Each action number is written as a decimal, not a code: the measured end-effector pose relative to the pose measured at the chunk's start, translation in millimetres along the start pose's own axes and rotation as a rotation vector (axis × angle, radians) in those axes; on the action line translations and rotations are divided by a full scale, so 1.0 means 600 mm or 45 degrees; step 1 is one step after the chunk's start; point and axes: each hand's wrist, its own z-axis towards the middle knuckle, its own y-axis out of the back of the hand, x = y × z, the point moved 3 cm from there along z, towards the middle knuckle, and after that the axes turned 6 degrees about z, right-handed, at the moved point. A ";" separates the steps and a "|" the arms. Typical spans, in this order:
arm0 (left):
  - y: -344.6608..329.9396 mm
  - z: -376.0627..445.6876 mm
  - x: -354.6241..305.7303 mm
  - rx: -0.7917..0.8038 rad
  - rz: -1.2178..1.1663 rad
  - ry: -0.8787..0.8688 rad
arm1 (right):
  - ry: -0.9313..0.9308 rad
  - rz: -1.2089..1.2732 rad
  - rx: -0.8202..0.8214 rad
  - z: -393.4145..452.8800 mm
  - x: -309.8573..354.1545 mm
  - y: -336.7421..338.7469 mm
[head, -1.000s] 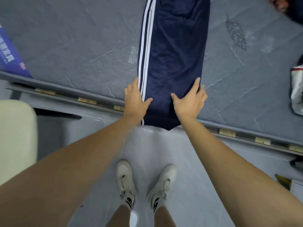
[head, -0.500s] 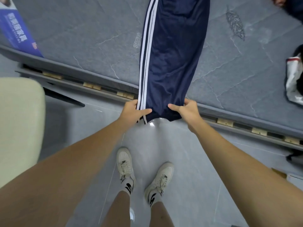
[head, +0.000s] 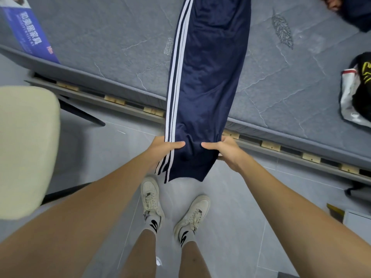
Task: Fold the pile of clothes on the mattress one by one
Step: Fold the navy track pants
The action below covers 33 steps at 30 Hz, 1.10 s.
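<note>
I have my left hand [head: 163, 146] and right hand [head: 224, 150] each pinching the hem end of the navy trousers [head: 206, 77], thumbs on top, just past the mattress [head: 100, 37] near edge. The trousers lie lengthwise across it, already doubled leg on leg by the look of it; the cross folds remain. I count one garment in hand, one black-and-white garment [head: 355, 93] at the right edge and a dark one [head: 357, 13] at the far right corner.

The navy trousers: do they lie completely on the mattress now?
No, the navy trousers hang past the mattress edge, gripped by the left hand and right hand.
</note>
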 end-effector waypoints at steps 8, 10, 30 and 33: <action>-0.010 -0.069 0.051 0.155 0.144 0.043 | -0.119 0.040 0.002 -0.052 -0.032 0.004; -0.012 -0.090 0.055 0.125 0.134 0.041 | -0.119 -0.047 0.003 -0.067 -0.037 0.000; -0.029 -0.229 -0.030 -0.251 -0.023 -0.239 | 0.239 0.067 -0.231 -0.207 -0.006 -0.017; -0.027 -0.217 -0.069 0.027 -0.385 -0.118 | 0.116 0.263 -0.124 -0.208 0.038 -0.013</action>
